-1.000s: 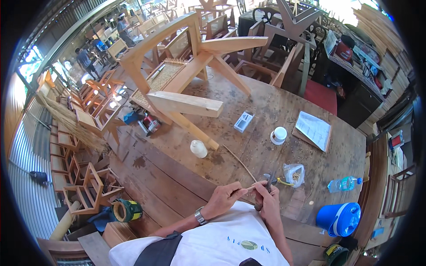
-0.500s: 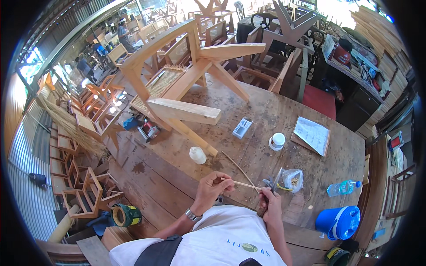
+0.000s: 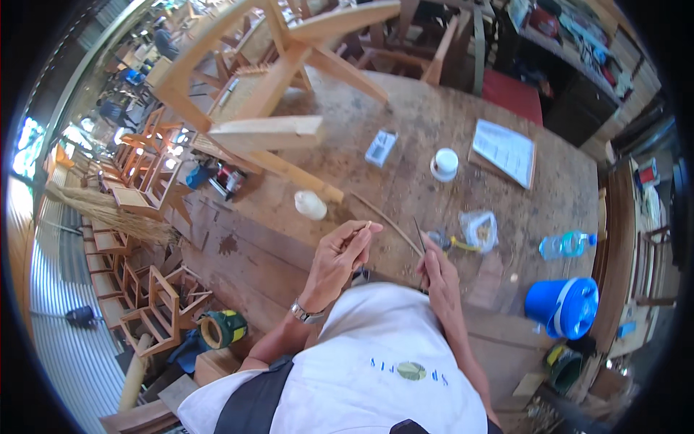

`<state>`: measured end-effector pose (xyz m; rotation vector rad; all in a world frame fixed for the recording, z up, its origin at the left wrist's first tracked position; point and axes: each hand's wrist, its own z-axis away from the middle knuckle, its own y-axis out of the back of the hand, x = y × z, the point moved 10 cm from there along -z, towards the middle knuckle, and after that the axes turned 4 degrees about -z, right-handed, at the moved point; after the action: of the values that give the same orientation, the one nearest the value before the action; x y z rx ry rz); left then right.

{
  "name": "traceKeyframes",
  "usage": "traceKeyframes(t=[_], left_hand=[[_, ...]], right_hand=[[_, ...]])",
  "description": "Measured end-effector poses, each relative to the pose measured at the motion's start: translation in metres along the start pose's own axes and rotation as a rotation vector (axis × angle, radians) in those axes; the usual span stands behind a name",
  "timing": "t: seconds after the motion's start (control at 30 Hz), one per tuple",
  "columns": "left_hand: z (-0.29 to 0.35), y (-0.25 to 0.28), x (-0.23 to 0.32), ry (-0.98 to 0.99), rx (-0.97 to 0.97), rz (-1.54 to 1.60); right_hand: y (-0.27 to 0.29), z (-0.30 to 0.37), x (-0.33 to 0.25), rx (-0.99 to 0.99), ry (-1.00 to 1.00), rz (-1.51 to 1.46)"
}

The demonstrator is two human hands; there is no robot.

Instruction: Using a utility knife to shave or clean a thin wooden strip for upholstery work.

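My left hand [image 3: 338, 257], with a watch on its wrist, is closed in a pinch. A pale tip of a thin wooden stick [image 3: 369, 225] shows at its fingertips; the rest is hidden. To its right, my right hand [image 3: 439, 273] is closed around a knife, its narrow dark blade [image 3: 420, 236] pointing up and away from me. The hands are apart, above the near edge of the wooden table [image 3: 405, 181]. A longer, darker thin rod [image 3: 387, 220] lies on the table between and beyond them. Beside the right hand is a yellow-handled tool [image 3: 461, 244], partly hidden.
A wooden chair frame with woven seat [image 3: 267, 134] lies on the table's far left. Around stand a white bottle [image 3: 310, 205], white tub [image 3: 444, 165], small box [image 3: 381, 147], papers [image 3: 504, 153], plastic bag [image 3: 478, 230], water bottle [image 3: 567, 245] and blue bucket [image 3: 562, 307].
The stick spanned both hands before; now only its tip shows at my left fingers. The knife blade has come away from it. The view has tilted downward, so the table sits higher in it.
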<state>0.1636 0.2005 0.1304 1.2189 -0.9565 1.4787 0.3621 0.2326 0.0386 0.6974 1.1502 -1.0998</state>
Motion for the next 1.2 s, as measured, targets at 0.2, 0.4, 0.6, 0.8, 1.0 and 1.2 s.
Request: traceKeyframes(t=[0.2, 0.4, 0.6, 0.8, 1.0, 1.2], left_hand=[[0.005, -0.006, -0.036, 0.119, 0.016, -0.008], [0.012, -0.011, -0.05, 0.132, -0.017, -0.103], [0.016, -0.013, -0.047, 0.091, 0.031, -0.18], [0.012, -0.02, -0.042, 0.074, -0.02, -0.282], [0.016, -0.023, -0.041, 0.068, -0.035, -0.359], [0.015, -0.023, -0.039, 0.051, -0.042, -0.366]], right_hand=[[-0.006, 0.003, -0.02, 0.001, 0.13, 0.027], [-0.005, 0.01, -0.022, 0.023, 0.068, 0.035], [-0.015, 0.013, -0.027, 0.004, 0.134, 0.058], [-0.027, 0.022, -0.059, 0.047, 0.457, 0.336], [-0.031, 0.024, -0.065, 0.068, 0.497, 0.487], [-0.032, 0.024, -0.063, 0.087, 0.504, 0.556]])
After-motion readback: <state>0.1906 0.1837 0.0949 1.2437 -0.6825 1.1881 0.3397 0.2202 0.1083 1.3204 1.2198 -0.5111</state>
